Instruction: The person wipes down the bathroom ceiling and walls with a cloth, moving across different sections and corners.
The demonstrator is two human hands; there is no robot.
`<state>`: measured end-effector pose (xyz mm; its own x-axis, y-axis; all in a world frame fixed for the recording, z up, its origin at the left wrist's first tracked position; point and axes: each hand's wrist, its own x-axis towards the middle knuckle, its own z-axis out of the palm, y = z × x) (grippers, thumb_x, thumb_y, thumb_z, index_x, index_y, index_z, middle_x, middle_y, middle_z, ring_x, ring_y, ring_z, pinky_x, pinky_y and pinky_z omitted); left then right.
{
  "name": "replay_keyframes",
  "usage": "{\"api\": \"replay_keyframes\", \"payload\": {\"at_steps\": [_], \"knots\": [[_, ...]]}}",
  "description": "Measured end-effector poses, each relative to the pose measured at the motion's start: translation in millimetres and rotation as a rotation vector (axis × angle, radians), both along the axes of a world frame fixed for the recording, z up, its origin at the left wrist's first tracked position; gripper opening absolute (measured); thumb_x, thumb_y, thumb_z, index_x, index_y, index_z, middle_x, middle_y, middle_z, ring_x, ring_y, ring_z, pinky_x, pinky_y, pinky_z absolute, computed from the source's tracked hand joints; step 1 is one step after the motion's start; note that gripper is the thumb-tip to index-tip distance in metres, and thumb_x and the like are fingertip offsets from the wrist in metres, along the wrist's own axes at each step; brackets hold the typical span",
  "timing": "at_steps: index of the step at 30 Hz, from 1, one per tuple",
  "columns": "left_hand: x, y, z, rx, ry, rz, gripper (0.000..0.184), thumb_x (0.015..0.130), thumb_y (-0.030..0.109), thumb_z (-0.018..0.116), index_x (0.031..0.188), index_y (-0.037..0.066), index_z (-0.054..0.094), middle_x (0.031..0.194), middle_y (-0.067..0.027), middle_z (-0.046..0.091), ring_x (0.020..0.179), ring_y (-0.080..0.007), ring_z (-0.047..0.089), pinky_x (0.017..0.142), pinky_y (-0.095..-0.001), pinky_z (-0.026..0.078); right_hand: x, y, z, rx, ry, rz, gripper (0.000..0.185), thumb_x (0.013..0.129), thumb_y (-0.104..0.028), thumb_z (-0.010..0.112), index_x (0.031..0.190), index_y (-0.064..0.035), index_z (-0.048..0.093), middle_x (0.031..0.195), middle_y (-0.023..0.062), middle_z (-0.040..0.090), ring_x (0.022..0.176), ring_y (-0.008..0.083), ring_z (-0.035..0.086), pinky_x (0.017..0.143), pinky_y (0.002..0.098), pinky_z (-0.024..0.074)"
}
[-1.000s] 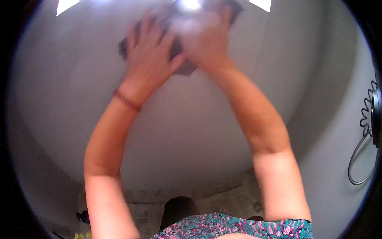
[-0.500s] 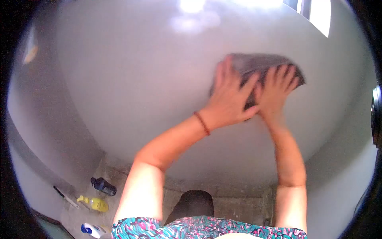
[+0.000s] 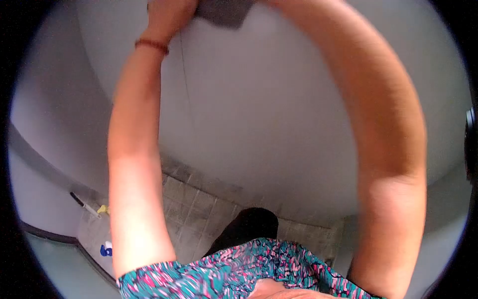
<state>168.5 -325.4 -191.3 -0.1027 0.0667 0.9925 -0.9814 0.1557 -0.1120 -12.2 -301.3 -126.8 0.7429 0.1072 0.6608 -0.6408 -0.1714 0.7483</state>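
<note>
A dark grey cloth [image 3: 226, 12] lies against the pale grey wall [image 3: 264, 109] at the top edge of the view, partly cut off. My left hand [image 3: 172, 15] is at the cloth's left side, with a reddish-brown beaded bracelet [image 3: 152, 46] on the wrist. The frame edge hides its fingers, so their grip does not show. My right forearm [image 3: 368, 84] stretches up the wall and bends toward the cloth's right side; the hand itself lies beyond the top edge.
On the tiled floor [image 3: 184, 202] at lower left are a black-handled tool [image 3: 84, 204], a yellow bottle top [image 3: 103, 210] and a blue bottle cap [image 3: 106, 249]. My dark-clothed leg [image 3: 246, 226] stands near the wall's base. A thin dark line [image 3: 185, 74] runs down the wall.
Both arms have reached higher, and the cloth has shifted up and left in view. My hands, earlier spread flat on it, are now partly or fully out of frame. The camera has tilted.
</note>
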Motion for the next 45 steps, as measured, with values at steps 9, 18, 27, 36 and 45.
{"api": "replay_keyframes", "payload": {"at_steps": [9,18,27,36,45], "knots": [[-95.8,30.8,-294.6,0.459,0.229,-0.138,0.058,0.084,0.039,0.05,0.126,0.001,0.041,0.113,-0.0283,0.044,0.106,-0.0462,0.04,0.095,-0.0601,0.022,-54.3,26.9,-242.3,0.53,0.033,0.058,0.039,0.079,-0.028,0.053,0.115,-0.016,0.057,0.133,0.0018,0.045,0.131,0.0227,0.029,0.108,0.0508,0.0148],[-203.9,105.7,-478.1,1.169,-0.08,-0.387,0.027,0.081,0.033,0.06,0.099,0.014,0.067,0.086,-0.0179,0.064,0.108,-0.0474,0.047,0.099,-0.0647,0.015,-209.7,120.2,-470.4,1.047,-0.093,-0.511,0.037,0.082,-0.024,0.054,0.118,-0.0166,0.054,0.126,0.0013,0.049,0.121,0.0241,0.041,0.101,0.0532,0.0253],[-182.0,52.4,-271.7,0.401,0.172,-0.297,0.062,0.075,0.054,0.056,0.127,0.022,0.048,0.123,-0.0241,0.042,0.122,-0.0536,0.026,0.094,-0.0736,0.01,-136.1,45.0,-258.9,0.253,-0.266,-0.395,0.057,0.085,-0.048,0.046,0.124,-0.0066,0.046,0.128,0.0215,0.041,0.12,0.0455,0.032,0.096,0.0657,0.0165],[-54.5,23.1,-182.9,0.191,0.067,0.084,0.07,0.081,0.053,0.047,0.14,0.019,0.032,0.137,-0.035,0.024,0.129,-0.0486,0.022,0.098,-0.0674,0.01,-15.9,1.5,-165.2,0.029,-0.106,-0.216,0.055,0.089,-0.037,0.046,0.134,-0.0064,0.037,0.139,0.0106,0.036,0.132,0.0293,0.025,0.109,0.0481,0.0137],[-79.6,23.6,-458.9,0.435,0.83,-0.17,0.069,0.091,0.048,0.035,0.142,0.006,0.014,0.144,-0.0306,0.007,0.133,-0.0486,0.006,0.106,-0.0575,0.004,30.7,-0.3,-358.2,0.847,0.249,0.167,0.049,0.087,-0.028,0.047,0.132,-0.0101,0.04,0.141,0.005,0.035,0.131,0.0204,0.028,0.109,0.037,0.0215]]}}
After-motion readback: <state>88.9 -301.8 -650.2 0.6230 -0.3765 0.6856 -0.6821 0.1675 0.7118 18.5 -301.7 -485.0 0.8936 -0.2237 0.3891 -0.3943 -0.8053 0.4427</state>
